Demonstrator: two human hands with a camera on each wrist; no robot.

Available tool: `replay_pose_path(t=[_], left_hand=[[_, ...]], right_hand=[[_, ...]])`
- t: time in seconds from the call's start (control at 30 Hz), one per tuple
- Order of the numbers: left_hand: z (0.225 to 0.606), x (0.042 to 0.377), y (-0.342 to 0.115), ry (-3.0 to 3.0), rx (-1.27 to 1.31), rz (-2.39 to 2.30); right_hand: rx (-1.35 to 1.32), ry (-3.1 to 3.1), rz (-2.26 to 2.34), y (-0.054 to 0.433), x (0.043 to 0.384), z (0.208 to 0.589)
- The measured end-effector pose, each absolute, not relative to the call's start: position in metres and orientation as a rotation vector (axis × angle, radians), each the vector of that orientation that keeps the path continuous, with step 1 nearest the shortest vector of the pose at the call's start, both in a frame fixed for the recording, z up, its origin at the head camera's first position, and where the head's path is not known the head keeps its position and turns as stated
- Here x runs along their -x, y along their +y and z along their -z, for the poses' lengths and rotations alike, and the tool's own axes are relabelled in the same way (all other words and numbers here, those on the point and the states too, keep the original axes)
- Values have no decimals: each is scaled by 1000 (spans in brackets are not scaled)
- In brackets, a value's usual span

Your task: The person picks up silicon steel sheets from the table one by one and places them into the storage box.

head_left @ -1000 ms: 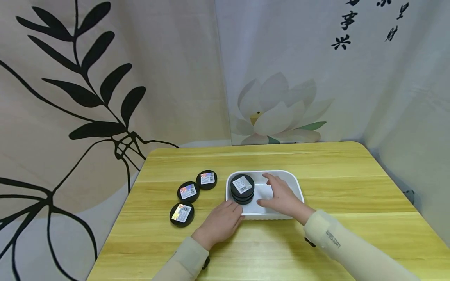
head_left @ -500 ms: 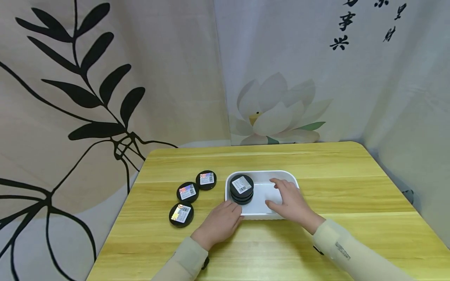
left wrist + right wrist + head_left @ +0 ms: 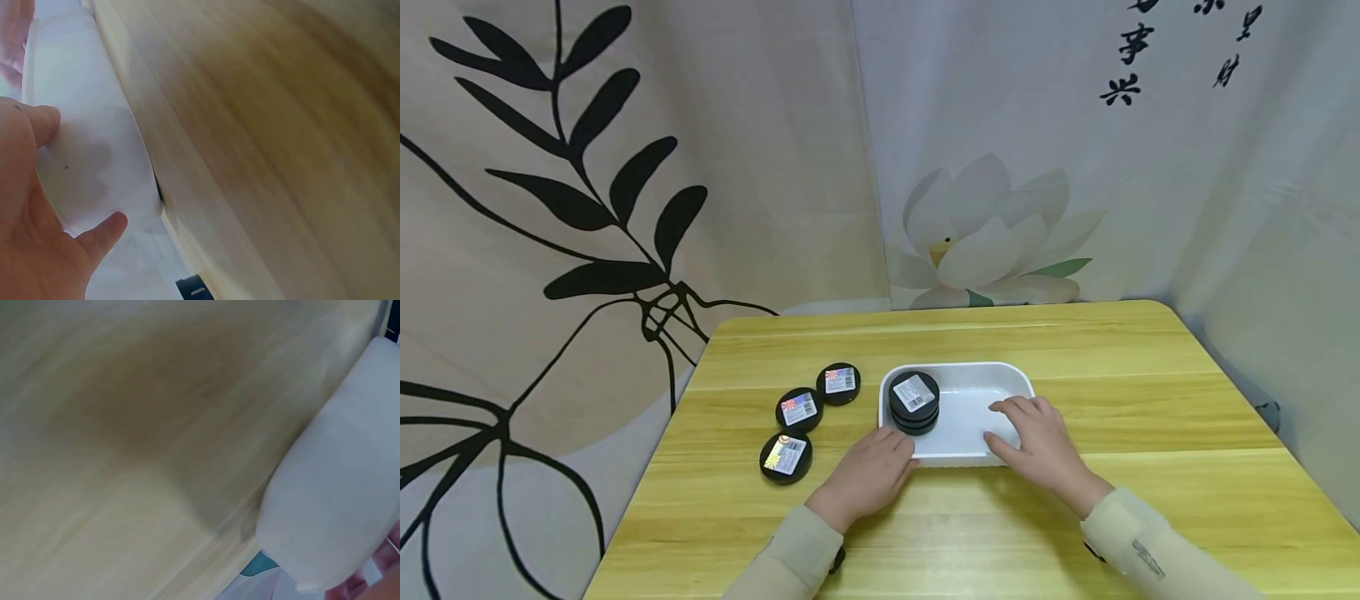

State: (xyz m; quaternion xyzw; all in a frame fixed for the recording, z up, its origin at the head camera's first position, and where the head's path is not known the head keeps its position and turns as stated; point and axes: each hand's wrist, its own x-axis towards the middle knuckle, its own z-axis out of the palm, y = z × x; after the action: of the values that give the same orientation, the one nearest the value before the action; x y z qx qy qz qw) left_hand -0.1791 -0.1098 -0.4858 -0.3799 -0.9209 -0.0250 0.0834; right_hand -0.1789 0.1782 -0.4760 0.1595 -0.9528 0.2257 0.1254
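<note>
A white tray (image 3: 973, 400) with rounded corners lies on the wooden table. At its left end stands a stack of flat round black discs (image 3: 914, 398), with a barcode label on top. My left hand (image 3: 867, 477) grips the tray's front-left corner; its thumb (image 3: 47, 122) lies against the outer wall in the left wrist view. My right hand (image 3: 1041, 442) is over the tray's right end, fingers spread and slightly bent, with nothing in it. In the right wrist view, its fingers (image 3: 353, 587) show past the rim of the tray wall (image 3: 337, 475).
Left of the tray, three more labelled black discs lie on the table (image 3: 1000, 542) in a slanting row: a far one (image 3: 838, 383), a middle one (image 3: 799, 409) and a near one (image 3: 786, 457). A printed curtain (image 3: 760, 167) hangs behind the table.
My right hand has drawn back to the right, away from the stack, toward the tray's right end. My left hand stays at the corner; the discs stay put.
</note>
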Motion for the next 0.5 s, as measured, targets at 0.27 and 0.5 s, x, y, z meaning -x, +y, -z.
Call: replay_pose_path(t=[0.27, 0.5], left_hand=[[485, 179, -109, -2747, 1134, 70], [485, 179, -109, -2761, 1131, 76]], right_hand=[[-490, -2675, -612, 187, 172, 482], [-462, -2627, -557, 195, 168, 488]])
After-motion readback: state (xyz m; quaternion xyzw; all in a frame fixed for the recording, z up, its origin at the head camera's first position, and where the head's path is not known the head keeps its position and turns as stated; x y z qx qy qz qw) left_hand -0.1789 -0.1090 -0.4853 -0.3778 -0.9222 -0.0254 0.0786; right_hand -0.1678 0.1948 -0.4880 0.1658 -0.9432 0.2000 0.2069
